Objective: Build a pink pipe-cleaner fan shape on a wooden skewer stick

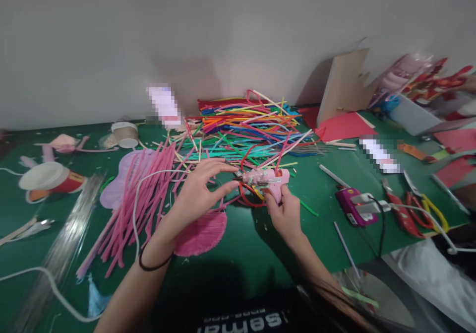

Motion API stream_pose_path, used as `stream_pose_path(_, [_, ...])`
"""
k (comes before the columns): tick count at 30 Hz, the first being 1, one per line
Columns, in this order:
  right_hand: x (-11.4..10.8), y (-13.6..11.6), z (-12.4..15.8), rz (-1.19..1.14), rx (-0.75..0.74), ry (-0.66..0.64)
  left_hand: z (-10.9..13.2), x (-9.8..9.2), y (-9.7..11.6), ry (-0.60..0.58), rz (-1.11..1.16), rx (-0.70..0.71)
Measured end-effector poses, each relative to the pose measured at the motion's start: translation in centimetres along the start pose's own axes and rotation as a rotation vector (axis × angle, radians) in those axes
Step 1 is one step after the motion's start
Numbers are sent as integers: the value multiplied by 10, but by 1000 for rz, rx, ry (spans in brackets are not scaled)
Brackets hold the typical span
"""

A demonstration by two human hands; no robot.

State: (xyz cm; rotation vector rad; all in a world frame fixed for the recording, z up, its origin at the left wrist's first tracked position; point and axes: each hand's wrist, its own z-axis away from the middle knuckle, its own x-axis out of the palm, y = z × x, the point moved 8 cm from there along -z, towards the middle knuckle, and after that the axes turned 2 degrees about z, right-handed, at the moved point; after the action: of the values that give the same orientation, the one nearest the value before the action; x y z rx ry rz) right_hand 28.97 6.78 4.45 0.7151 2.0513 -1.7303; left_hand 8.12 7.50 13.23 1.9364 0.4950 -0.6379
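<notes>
A pink glue gun (273,179) is gripped by its handle in my right hand (286,214), its nozzle pointing left. My left hand (203,189) has thumb and forefinger brought together at the dark nozzle tip; what they pinch there is too small to make out. Red and yellow pipe cleaners (247,194) curve below and around the nozzle. Under my left wrist lies a pink fuzzy round piece (204,233), partly covered by the arm. Many loose pink pipe cleaners (139,199) spread to the left of my left hand.
Behind my hands is a heap of multicoloured pipe cleaners (253,119). Left are a paper cup (48,179), a tape roll (126,134) and clear sticks (74,229). Right are a purple power adapter (351,208), red-handled pliers (403,214), yellow-handled scissors (435,214) and a cardboard panel (342,85).
</notes>
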Motion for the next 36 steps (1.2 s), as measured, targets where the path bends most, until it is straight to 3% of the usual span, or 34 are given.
stream_pose_path(8, [10,-23,4,30,-92,-110,3,25,13,-120,-223,142])
stream_pose_path(14, [33,-31,16,-251,-41,-425,1,15,4,-77,-227,100])
stream_pose_path(22, [36,-26,21,-422,2,-539,1,12,-9,-77,-186,91])
stream_pose_path(31, [19,-19,12,-437,-28,-450,3,-10,-8,-74,-55,7])
stream_pose_path(36, [7,-29,9,-339,-221,-349,5,-10,3,-96,4,40])
